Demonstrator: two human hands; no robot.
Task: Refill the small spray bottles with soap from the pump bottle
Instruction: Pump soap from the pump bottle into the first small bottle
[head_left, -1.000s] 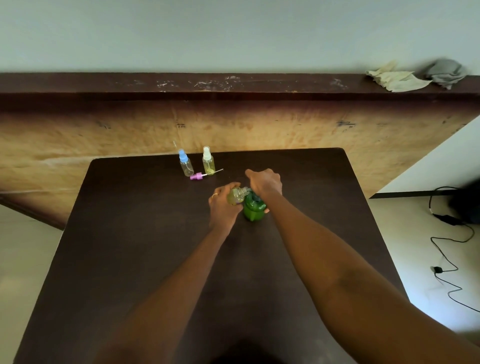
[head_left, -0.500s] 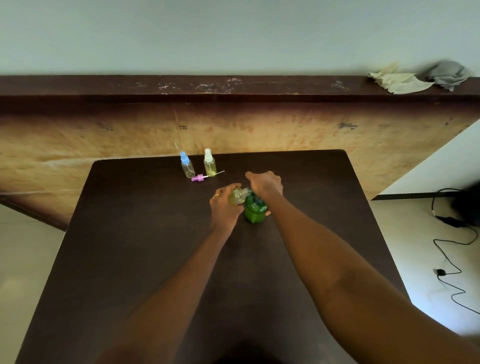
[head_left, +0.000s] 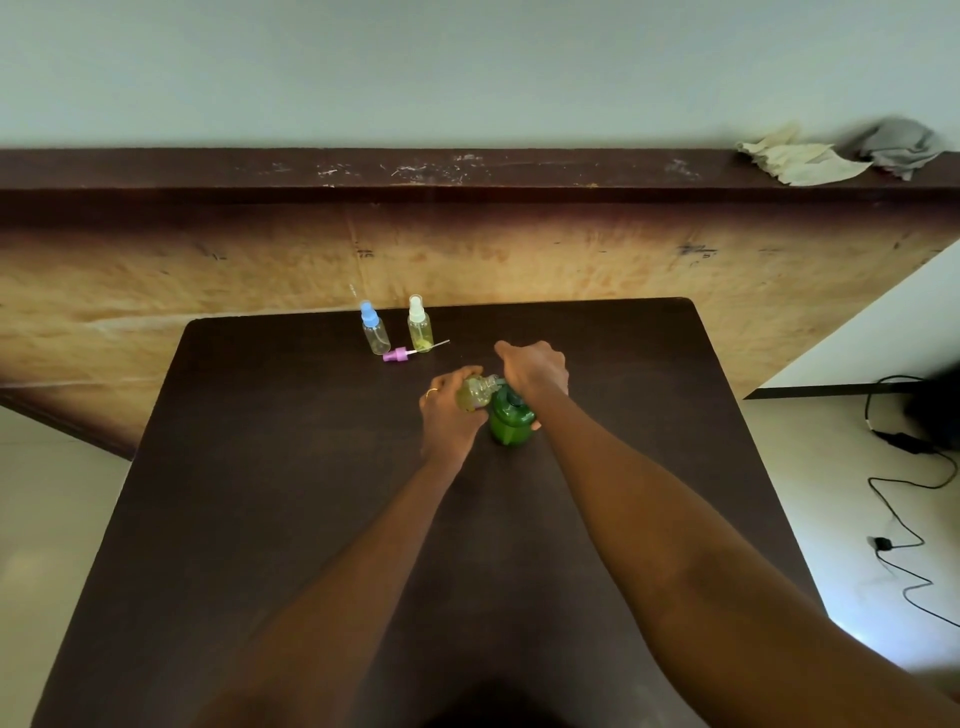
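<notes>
Frame centre: left hand (head_left: 447, 415) wraps small spray bottle (head_left: 475, 394), neck tilted to green pump bottle (head_left: 511, 421). Right hand (head_left: 532, 369) curled over its top. Small one looks light, maybe soap-slick — hold round body.

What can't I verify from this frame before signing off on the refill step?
1. Pump head of the green pump bottle: head view, covered by the right hand.
2. Mouth and fill level of the small spray bottle: head view, too small and partly wrapped by the left hand; any soap flow unseen.
3. The dark object at the right edge: head view, cut off by the frame.
</notes>
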